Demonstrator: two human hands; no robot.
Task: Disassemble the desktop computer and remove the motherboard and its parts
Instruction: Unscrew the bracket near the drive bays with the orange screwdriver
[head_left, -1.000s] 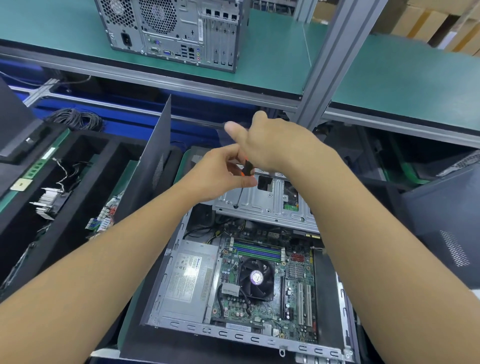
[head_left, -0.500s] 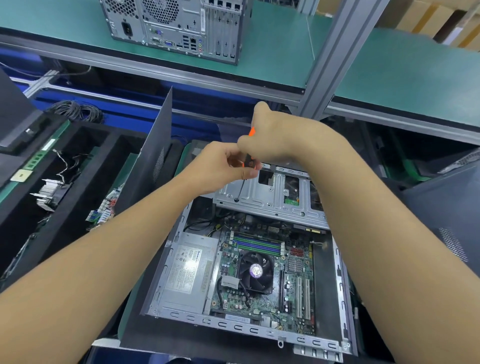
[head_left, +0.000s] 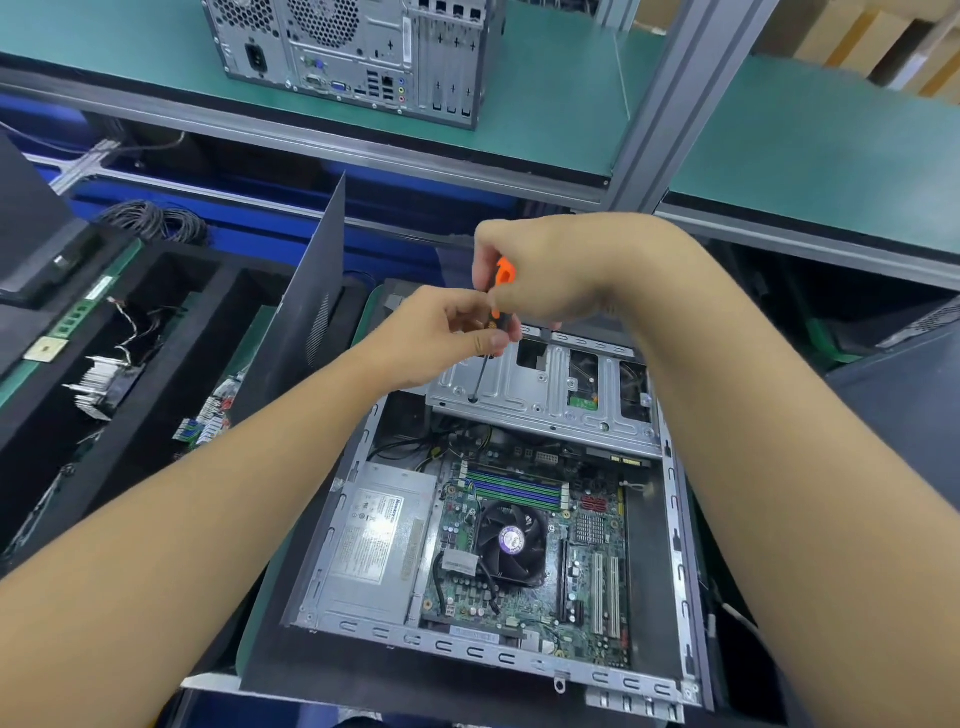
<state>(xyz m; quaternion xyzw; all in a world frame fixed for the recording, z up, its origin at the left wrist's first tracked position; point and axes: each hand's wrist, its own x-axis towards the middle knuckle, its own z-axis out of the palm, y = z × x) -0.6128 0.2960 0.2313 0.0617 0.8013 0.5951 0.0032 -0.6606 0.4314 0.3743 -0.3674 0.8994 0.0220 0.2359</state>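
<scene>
Print on power supply label (head_left: 371, 540) unreadable; screwdriver (head_left: 481, 371) tip touches drive cage (head_left: 540, 395).

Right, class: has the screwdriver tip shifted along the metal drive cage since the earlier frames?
No. The screwdriver tip stays in the same screw hole at the near-left corner of the drive cage; left hand and right hand grip it.

Two hands (head_left: 441, 338) (head_left: 561, 270), one screwdriver (head_left: 503, 271), two computer cases (head_left: 675, 519) (head_left: 353, 52), one power supply (head_left: 374, 540), one cooler fan (head_left: 511, 540).
</scene>
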